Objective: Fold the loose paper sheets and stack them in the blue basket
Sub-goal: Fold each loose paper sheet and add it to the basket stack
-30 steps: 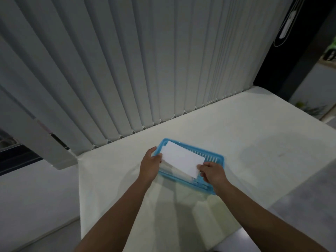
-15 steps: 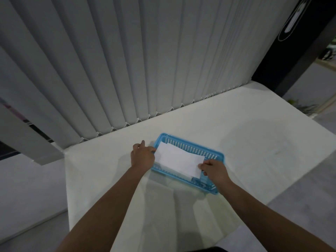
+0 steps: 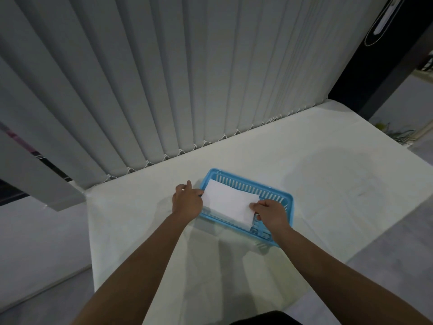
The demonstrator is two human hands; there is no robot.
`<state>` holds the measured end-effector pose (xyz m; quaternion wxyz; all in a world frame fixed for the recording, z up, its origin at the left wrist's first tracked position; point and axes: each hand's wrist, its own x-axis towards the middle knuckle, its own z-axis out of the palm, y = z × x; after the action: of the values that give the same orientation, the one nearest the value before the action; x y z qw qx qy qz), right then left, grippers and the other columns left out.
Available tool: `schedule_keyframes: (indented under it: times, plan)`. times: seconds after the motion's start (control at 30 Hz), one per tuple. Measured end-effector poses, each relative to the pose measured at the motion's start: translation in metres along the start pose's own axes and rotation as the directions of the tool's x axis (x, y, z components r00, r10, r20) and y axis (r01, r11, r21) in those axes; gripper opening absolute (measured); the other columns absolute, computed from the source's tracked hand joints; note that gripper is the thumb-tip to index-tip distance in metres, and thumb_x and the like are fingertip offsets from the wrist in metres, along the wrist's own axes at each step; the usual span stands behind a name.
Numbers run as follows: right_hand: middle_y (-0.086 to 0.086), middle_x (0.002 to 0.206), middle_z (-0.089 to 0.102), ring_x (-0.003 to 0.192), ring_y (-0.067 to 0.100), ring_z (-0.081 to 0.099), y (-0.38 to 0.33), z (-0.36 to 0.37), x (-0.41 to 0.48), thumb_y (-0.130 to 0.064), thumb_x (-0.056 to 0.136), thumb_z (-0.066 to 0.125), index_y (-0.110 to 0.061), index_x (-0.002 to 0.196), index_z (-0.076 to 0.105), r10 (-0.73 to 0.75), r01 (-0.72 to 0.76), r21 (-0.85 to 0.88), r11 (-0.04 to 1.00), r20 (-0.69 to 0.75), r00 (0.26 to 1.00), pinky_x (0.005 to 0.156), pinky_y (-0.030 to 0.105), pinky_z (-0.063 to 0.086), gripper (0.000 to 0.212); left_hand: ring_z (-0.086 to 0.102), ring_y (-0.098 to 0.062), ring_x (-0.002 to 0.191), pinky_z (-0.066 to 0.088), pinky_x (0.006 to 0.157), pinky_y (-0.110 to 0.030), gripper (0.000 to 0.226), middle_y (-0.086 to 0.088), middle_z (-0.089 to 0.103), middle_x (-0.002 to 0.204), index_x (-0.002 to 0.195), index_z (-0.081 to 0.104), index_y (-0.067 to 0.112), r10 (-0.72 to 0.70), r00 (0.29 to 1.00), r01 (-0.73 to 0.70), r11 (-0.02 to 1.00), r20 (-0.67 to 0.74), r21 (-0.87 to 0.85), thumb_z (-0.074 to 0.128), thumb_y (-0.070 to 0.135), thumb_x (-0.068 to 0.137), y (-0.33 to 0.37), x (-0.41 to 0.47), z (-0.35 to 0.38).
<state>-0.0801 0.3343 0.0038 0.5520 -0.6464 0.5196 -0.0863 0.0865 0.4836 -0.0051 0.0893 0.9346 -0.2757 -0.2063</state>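
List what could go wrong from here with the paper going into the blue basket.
1. The folded paper lies askew in the blue basket, so a corner may ride up a wall instead of lying flat.
2. The right hand pinches the paper's right edge; pulling away could drag it.
3. The left hand presses at the basket's left end, so the light basket might slide on the table.

- Two bare forearms reach up from the lower edge of the head view; no sleeve, cuff or glove shows on either.
- The left hand [image 3: 187, 201] is bare, with no ring, watch or band to be seen on it or its wrist.
- The right hand [image 3: 271, 213] is likewise bare, its wrist unadorned.
- At the bottom edge, between the arms, sits a patch of black clothing [image 3: 264, 319]; its cut cannot be told.
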Motion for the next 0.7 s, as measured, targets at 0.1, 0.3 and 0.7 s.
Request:
schedule_keyframes:
  times: [0.1,0.3,0.7]
  plan:
    - [0.003,0.085,0.064,0.07,0.017,0.058,0.005,-0.002,-0.002,-0.027,0.082,0.07,-0.014,0.088,0.063,-0.017,0.011,-0.07,0.997,-0.085,0.996,0.076,0.036,0.048,0.016,0.03,-0.026,0.137,0.034,0.11,-0.036,0.043,-0.003,0.037,0.152,0.128,0.057,0.028,0.001,0.996,-0.007,0.998,-0.094,-0.06,0.034,0.013,0.096,-0.001,-0.001,0.0]
    - [0.006,0.143,0.049,0.132,0.026,0.044,0.02,0.005,-0.009,-0.034,0.092,0.054,-0.018,0.135,0.049,-0.51,0.411,-0.632,0.657,0.029,0.86,0.11,0.041,0.033,0.046,0.033,-0.021,0.141,0.025,0.116,-0.038,0.048,-0.003,0.033,0.156,0.146,0.035,0.02,0.26,0.923,-0.285,0.957,-0.283,-0.05,0.031,0.03,0.099,0.005,0.001,0.011]
    - [-0.001,0.162,-0.009,0.149,0.02,-0.009,0.043,0.017,0.008,-0.071,0.076,-0.007,-0.022,0.152,-0.006,-0.318,0.505,-0.775,0.38,0.403,0.858,0.119,0.044,-0.004,0.091,-0.009,-0.019,0.15,-0.009,0.119,-0.044,0.094,-0.002,-0.01,0.163,0.152,-0.006,0.021,0.366,0.93,-0.362,0.91,0.02,0.201,-0.018,0.068,0.071,0.01,0.009,0.048]
